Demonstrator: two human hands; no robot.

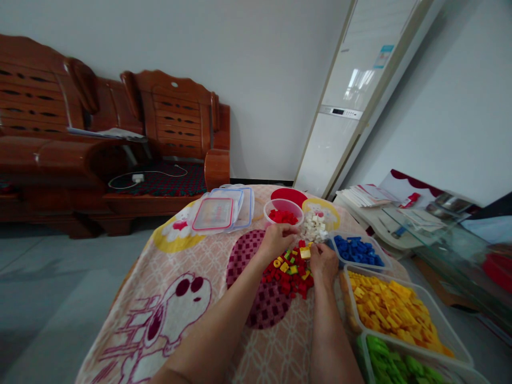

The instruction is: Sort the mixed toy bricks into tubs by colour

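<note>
My left hand [280, 240] is at the near rim of a round pink tub [265, 212] with red building blocks [283, 216] in it. Its fingers are curled together, and I cannot make out what is between them. My right hand [325, 261] pinches a pale yellow building block [305, 253] at the right edge of a mixed pile. That pile of mostly red blocks [294, 285], with some yellow and green ones, lies on the tablecloth between my wrists. White blocks [314, 228] are heaped just beyond my right hand.
On the right stand clear boxes of blue blocks [358, 252], yellow blocks [394, 306] and green blocks [394, 362]. Stacked lids [214, 213] lie at the back left of the patterned tablecloth [192, 320]. A side table with papers [370, 196] and a glass top [452, 256] is close on the right.
</note>
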